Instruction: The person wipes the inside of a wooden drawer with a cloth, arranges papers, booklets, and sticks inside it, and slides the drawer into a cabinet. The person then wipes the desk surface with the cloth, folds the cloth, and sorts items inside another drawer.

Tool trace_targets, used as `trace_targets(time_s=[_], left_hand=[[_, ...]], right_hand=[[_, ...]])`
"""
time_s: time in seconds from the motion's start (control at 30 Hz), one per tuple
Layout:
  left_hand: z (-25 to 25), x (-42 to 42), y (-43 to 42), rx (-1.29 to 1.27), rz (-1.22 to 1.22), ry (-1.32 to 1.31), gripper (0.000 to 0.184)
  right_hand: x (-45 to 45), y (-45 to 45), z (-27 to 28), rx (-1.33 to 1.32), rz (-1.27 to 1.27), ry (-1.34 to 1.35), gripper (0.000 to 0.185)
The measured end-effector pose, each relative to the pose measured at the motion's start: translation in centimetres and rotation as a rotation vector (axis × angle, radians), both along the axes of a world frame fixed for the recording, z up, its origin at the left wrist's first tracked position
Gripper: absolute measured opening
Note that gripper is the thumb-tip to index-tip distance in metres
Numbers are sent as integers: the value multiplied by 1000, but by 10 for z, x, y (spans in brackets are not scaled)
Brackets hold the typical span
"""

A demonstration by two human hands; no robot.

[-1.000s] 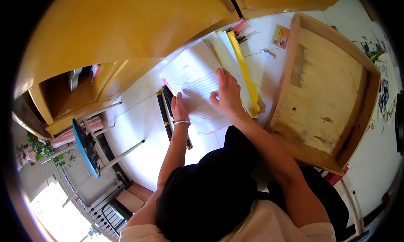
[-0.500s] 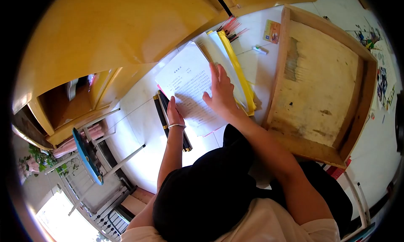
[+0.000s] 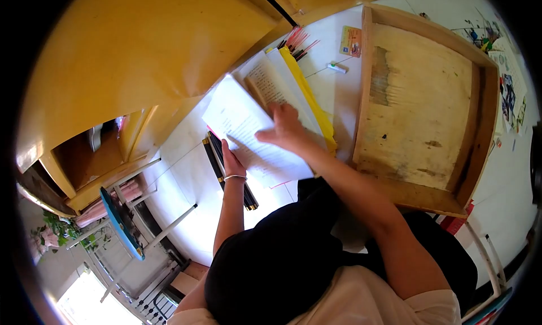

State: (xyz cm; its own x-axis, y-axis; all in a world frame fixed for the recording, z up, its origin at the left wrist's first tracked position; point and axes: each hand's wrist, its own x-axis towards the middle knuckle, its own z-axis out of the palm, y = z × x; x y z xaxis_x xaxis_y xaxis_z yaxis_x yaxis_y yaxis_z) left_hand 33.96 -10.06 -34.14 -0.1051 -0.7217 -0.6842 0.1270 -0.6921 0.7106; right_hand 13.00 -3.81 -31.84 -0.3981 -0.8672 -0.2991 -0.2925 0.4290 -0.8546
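A stack of printed paper sheets is held between my two hands, tilted with its right side raised. My left hand grips the lower left edge, its thumb over the top sheet. My right hand pinches the right edge, thumb on the print and fingers curled behind. Just right of the stack, another printed page lies with pale papers beside a yellow folder. Several black sticks with gold ends lie on the floor under my left hand.
An upturned wooden drawer stands on the tiles at right. Near it are a card, a small white tube and red-tipped sticks. A yellow cabinet borders the top left; a blue-seated stool lies left.
My right hand has closed on the sheets' right edge and moved down and left. The stack has tilted and shifted, uncovering the printed page at its right. The view has shifted slightly.
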Motion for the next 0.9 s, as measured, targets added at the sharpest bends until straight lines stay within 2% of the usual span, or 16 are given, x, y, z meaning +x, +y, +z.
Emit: trace_targets(time_s=[0.07,0.1,0.17,0.27,0.33,0.37,0.4,0.47,0.53,0.67,0.73,0.83,0.9], left_hand=[[-7,11,-1,-46,38,80,63],[-12,19,-2,-13,80,106,64],[-10,27,6,-158,141,22,66],[42,25,23,-197,212,-56,70],[44,54,21,-284,105,-140,83],[46,71,16,-314,14,-99,90],[66,61,16,-369,-61,-42,94],[71,91,-4,-415,-254,262,82],[81,92,-9,-451,-363,356,79],[81,60,-1,-543,-430,155,75],[78,39,7,-574,-455,75,73],[73,21,15,-564,-443,49,71],[64,28,17,-508,-370,94,67]], right_hand=[[22,5,7,-204,2,-221,69],[25,8,22,-128,87,-435,64],[31,16,45,-165,126,-396,57],[23,24,78,-107,209,-457,54],[18,28,92,-215,262,-548,54],[20,30,94,-336,240,-522,54],[17,31,96,-339,245,-522,54],[3,29,100,-536,341,-498,52],[-16,27,93,-574,431,-470,54],[-49,24,62,-507,525,-430,57],[-54,32,46,-465,483,-278,61],[-58,34,49,-549,447,-318,67],[-59,33,44,-495,445,-296,67]])
